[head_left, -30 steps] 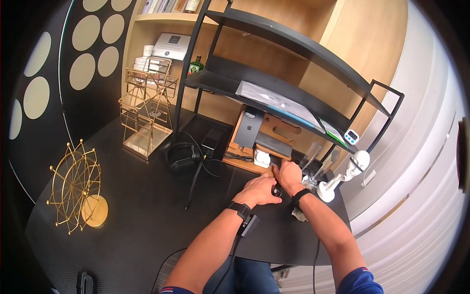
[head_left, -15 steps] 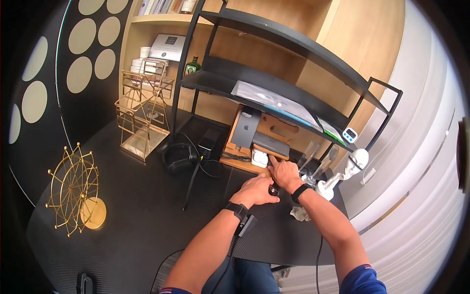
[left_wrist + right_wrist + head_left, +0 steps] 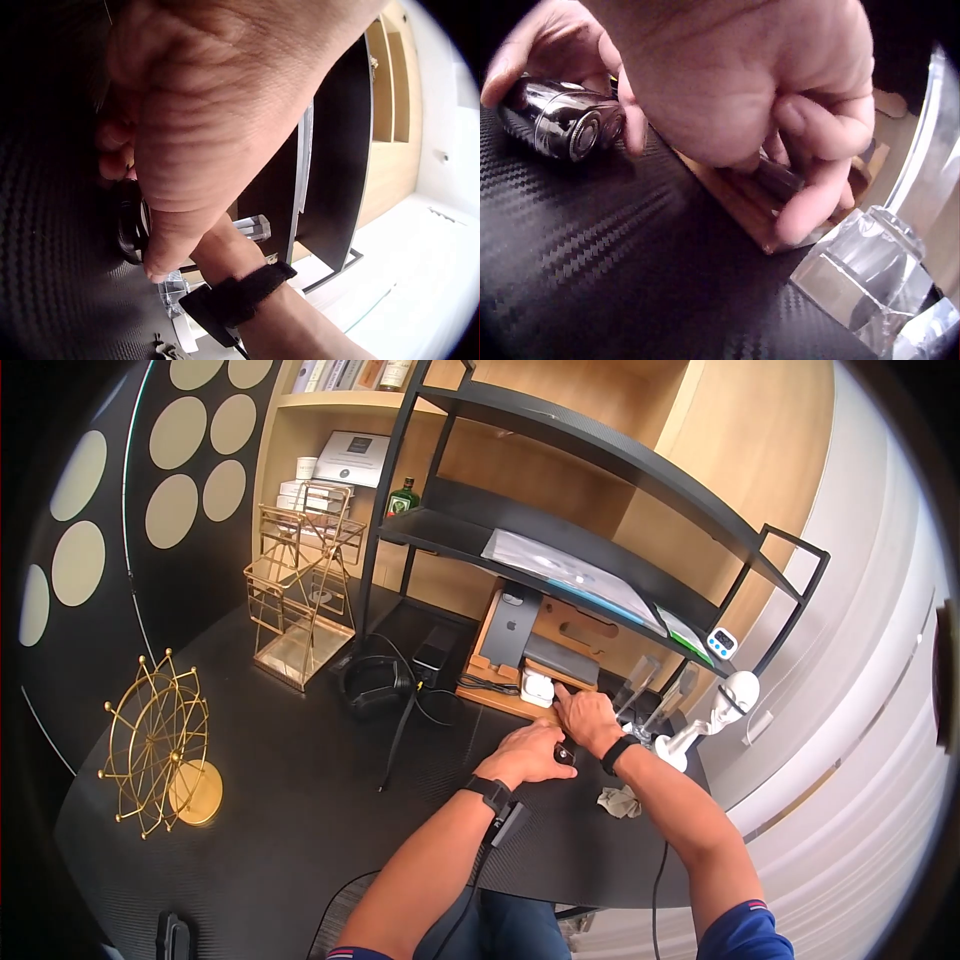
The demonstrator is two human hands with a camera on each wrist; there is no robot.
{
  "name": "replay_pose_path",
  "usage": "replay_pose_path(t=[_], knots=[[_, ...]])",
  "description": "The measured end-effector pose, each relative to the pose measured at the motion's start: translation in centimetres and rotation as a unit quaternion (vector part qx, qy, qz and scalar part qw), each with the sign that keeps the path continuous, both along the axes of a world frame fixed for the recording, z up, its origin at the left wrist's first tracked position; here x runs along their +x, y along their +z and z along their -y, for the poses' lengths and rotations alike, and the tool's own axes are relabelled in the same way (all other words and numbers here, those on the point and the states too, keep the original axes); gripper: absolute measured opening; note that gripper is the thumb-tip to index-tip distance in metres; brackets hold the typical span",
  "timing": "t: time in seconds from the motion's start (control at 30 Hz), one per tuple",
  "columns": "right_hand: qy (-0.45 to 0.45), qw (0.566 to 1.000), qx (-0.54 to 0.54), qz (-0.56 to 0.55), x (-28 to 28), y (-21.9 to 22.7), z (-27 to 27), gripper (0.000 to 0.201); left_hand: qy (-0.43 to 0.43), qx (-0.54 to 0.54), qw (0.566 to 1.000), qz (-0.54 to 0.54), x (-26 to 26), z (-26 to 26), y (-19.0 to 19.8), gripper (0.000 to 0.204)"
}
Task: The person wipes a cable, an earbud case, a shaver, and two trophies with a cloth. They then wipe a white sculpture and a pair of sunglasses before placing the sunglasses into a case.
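In the head view my left hand [image 3: 525, 755] rests low over the desk, its thumb and fingers around a shiny dark device [image 3: 565, 754]. The right wrist view shows two round metallic ends on that device [image 3: 559, 120]. My right hand [image 3: 590, 718] is at the front right part of a wooden organizer [image 3: 485, 697], beside a white case [image 3: 537, 687]. Its fingers curl round a small grey object [image 3: 780, 177], mostly hidden by the hand, over the wooden base [image 3: 739, 202].
Clear acrylic pieces [image 3: 862, 270] stand right of the organizer, near a white figure stand [image 3: 735, 695]. Crumpled tissue [image 3: 620, 802] lies by my right forearm. Headphones [image 3: 375, 685] and cables are to the left, with a gold wheel ornament [image 3: 195, 792] farther left. A black shelf [image 3: 445, 533] overhangs the organizer.
My right hand has shifted slightly, its index finger now reaching farther in beside the white case. More of the tissue shows. My left hand stays around the dark device.
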State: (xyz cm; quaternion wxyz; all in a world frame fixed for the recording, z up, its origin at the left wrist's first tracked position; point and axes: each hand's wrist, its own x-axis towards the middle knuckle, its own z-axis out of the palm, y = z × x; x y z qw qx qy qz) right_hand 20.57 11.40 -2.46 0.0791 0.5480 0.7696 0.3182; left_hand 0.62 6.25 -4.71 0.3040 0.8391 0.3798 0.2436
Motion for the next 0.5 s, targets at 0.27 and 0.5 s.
replay_pose_path(t=[0.27,0.5], knots=[[-0.021,0.999,0.014,-0.037,0.8,-0.1,0.3,0.030,-0.006,-0.007,1.000,0.000,-0.1,0.0,0.3,0.083],[-0.061,0.997,-0.005,-0.056,0.5,-0.1,1.0,0.030,0.000,0.004,1.000,-0.010,-0.6,0.0,0.4,0.079]])
